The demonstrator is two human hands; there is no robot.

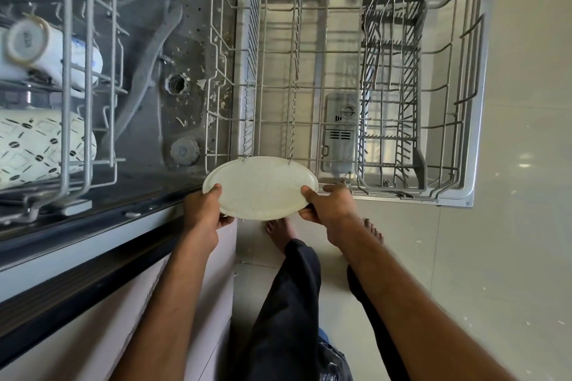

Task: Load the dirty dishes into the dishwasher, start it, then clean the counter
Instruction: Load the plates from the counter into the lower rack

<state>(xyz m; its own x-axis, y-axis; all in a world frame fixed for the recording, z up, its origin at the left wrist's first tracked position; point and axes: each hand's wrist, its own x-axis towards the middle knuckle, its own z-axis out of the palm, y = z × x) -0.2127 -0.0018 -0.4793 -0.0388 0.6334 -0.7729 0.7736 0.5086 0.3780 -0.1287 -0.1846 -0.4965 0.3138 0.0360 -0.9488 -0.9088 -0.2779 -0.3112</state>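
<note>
Currently my left hand (202, 210) and right hand (328, 207) each grip opposite rims of the white plate (260, 187), thumbs on top. The plate hovers at the near end of the pulled-out lower rack (322, 86), not yet slotted. Beyond it, the cutlery basket (390, 86) looks empty. Two mugs (37, 49) lie in the upper rack (66, 71). Judgement: loading is at an early stage; start and counter wipe are both undone.

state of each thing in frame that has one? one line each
plate, held by both hands at the near edge of the lower rack, not slotted.
left hand, grips plate's left rim.
right hand, grips plate's right rim.
lower rack, pulled out, no dishes.
dishwasher door, open flat.
cutlery basket, empty.
upper rack, holds two mugs.
tub floor, littered with scraps.
</note>
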